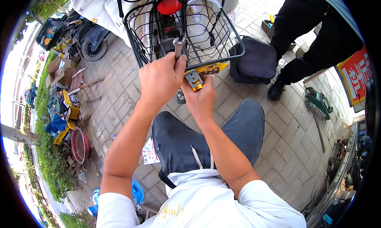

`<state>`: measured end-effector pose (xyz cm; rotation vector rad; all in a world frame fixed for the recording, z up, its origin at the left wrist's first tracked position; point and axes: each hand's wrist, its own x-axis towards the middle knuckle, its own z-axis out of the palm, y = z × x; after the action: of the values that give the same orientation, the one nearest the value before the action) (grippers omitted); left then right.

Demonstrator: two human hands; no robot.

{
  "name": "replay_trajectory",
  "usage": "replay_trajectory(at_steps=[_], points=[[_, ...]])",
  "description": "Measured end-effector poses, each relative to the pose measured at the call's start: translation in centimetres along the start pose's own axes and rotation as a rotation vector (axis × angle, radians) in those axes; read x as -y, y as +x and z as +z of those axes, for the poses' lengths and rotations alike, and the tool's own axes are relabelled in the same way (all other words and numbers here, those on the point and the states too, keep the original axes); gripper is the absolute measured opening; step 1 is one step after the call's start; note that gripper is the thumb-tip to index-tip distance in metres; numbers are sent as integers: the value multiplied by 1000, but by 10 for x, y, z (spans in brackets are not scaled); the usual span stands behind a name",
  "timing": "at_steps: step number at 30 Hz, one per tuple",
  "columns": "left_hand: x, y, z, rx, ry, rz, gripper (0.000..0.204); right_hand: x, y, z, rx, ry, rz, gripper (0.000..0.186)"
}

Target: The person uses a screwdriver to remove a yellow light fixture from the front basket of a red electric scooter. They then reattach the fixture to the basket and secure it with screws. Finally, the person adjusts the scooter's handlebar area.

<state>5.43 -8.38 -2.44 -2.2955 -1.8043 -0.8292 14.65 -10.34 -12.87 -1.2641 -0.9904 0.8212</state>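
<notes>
Wrench (179, 47) near basket rim (219, 61), hands (159, 78) close, wide paving (118, 94) leftward

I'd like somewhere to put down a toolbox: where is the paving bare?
Grey brick paving looks bare between the dark grey trousers' right knee and the long thin dark rod, and between the reddish round basin and the black wire basket. It is crowded along the green hedge, with brown cardboard and yellow-black boxes.
</notes>
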Motion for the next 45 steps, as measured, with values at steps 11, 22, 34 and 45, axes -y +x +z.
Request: replay_trajectory(at_steps=[11,22,34,45], points=[[6,-2,-2,-32,-45,40,33,-22,-6,-55,381,-74,87,92],[8,-2,2,-37,-49,56,35,-3,6,-29,308,-98,-8,71],[8,-3,3,-83,-22,77,36,-13,9,-21,328,216,206,37],[12,-12,-6,-239,-782,107,26,-36,18,-80,606,83,490,62]])
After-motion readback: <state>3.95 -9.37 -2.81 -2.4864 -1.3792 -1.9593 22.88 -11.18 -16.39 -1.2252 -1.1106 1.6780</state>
